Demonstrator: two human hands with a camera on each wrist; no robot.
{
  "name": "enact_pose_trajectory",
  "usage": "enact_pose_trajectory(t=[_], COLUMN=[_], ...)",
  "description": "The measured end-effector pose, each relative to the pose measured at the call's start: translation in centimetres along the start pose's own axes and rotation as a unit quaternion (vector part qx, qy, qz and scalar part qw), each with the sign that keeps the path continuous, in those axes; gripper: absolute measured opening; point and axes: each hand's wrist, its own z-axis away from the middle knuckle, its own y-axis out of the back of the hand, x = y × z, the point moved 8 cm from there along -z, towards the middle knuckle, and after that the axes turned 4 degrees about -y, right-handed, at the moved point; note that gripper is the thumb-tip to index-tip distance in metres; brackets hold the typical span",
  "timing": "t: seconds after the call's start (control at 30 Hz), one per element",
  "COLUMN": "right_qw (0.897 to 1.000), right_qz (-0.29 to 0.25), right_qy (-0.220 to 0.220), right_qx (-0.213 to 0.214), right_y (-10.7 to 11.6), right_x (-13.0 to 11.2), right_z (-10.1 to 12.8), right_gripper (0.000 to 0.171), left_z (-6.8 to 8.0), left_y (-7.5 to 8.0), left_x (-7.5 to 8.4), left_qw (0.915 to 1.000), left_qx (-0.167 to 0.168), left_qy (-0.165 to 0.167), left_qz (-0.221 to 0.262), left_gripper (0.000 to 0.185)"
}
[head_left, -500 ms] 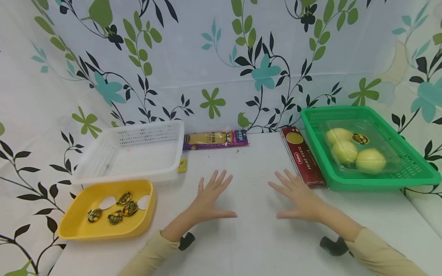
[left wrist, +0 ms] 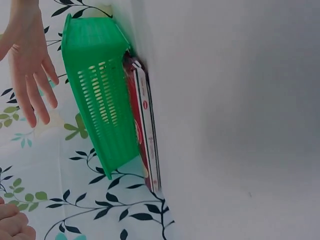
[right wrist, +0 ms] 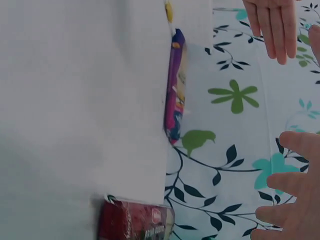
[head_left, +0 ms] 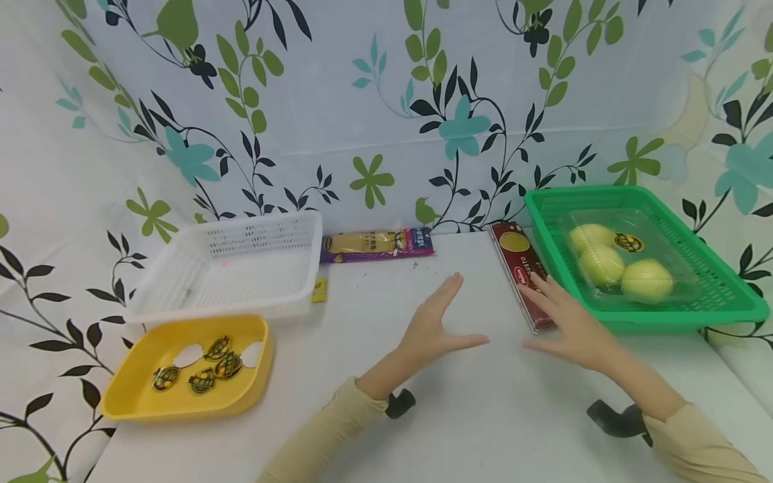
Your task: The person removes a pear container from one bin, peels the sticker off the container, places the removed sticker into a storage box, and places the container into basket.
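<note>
Shifted rightward: left hand (head_left: 427,332), right hand (head_left: 572,330), fingers spread, empty; glossy red oblong packet (head_left: 521,260) nearer right, long axis away, contact unclear.

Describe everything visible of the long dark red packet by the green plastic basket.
The long, flat, dark red packet looks glossy, with a yellow disc near its far end, a logo and the letters GUSTO. Its long side is pale with dark lines. It lies on the white table, slanting alongside the green slotted basket; whether they touch is unclear. The right hand hides part of its near end in the head view; the right wrist view shows them apart.
</note>
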Motion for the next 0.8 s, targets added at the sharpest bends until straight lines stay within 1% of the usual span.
enact_pose_trajectory(t=[0.13,0.27,0.4,0.53,0.63,0.7,0.8], right_qw=[0.999,0.998,0.996,0.993,0.992,0.992,0.991], right_qz=[-0.023,-0.039,-0.052,-0.072,-0.072,-0.067,-0.065], right_qy=[-0.023,-0.034,-0.046,-0.067,-0.077,-0.076,-0.075], right_qx=[0.017,0.034,0.052,0.065,0.075,0.081,0.088], right_y=[2.3,3.9,4.8,6.0,7.0,7.4,7.7], right_x=[1.8,3.5,5.5,7.3,8.0,8.1,8.3], right_z=[0.6,1.3,2.2,3.1,3.3,3.3,3.6], right_gripper=[0.078,0.073,0.07,0.067,0.064,0.063,0.061], left_z=[-2.0,-3.8,-5.5,-7.2,-8.6,-9.4,-10.1], left_y=[-2.6,-5.2,-7.8,-10.1,-11.6,-12.5,-14.0], left_x=[1.4,2.8,3.9,4.9,5.1,4.8,3.9], left_qw=[0.9996,0.9982,0.9968,0.9968,0.9981,0.9989,0.9996], left_qx=[0.005,0.01,0.006,-0.01,-0.013,-0.011,-0.012], left_qy=[-0.009,-0.044,-0.066,-0.057,-0.043,-0.034,-0.019], left_qz=[0.027,0.04,0.045,0.055,0.042,0.031,0.015], left_gripper=[0.087,0.083,0.08,0.081,0.082,0.081,0.078])
